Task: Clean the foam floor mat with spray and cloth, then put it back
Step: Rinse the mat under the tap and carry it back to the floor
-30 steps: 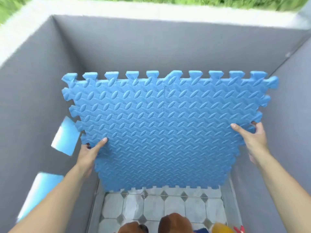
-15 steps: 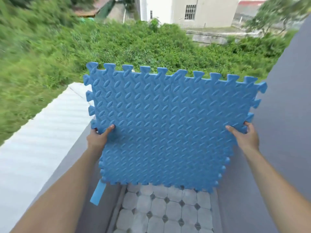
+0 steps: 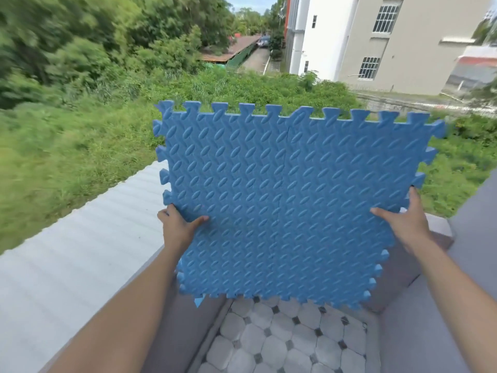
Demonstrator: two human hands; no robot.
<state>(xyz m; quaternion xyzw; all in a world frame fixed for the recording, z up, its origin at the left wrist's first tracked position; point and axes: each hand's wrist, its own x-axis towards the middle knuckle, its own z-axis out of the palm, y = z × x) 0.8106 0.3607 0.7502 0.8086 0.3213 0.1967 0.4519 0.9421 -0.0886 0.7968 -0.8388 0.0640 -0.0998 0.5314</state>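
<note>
Above the tiled floor (image 3: 282, 343) of a grey-walled balcony, the blue foam mat (image 3: 290, 200) is held upright and raised past the wall top (image 3: 441, 224), its textured face turned toward the wearer. Its left edge is gripped by the left hand (image 3: 178, 224), thumb on the face and fingers curled behind; its right edge is pinched likewise by the right hand (image 3: 403, 220). A grip at both sides, low on the mat, probably keeps the floppy sheet flat and away from the body, perhaps for shaking out. No spray or cloth is visible.
</note>
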